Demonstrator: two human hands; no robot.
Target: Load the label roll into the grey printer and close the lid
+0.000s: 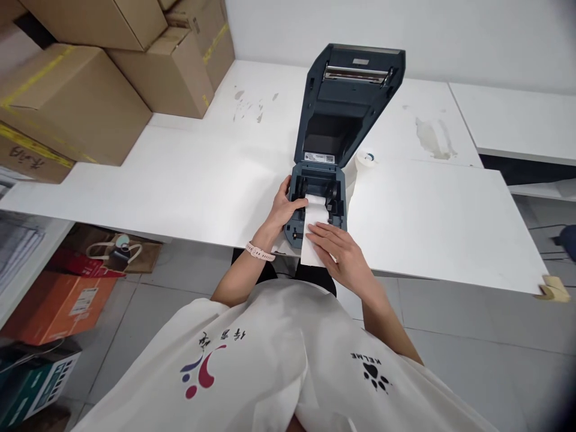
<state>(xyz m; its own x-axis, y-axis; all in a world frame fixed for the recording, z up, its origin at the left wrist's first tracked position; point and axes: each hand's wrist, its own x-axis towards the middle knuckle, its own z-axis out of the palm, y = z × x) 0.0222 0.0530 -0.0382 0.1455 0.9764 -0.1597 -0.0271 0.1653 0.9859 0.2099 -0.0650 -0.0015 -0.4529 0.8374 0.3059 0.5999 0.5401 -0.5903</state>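
Observation:
A dark grey label printer (294, 235) stands at the table's front edge with its lid (344, 96) raised. My left hand (283, 209) wraps round the printer's left side. Its thumb reaches over the rim and touches the white paper (311, 249) inside. From the printer's bay the paper strip runs out over the front edge towards me. My right hand (344, 258) rests on this strip with fingers stretched out and close together, lying across its right side. The underside of that hand is hidden.
A white roll (365, 159) lies just right of the printer on the white table (216, 174). Cardboard boxes (81, 96) are stacked at the back left. An orange box (67, 303) stands below on the left. A corner guard (552, 289) sits on the table's right corner.

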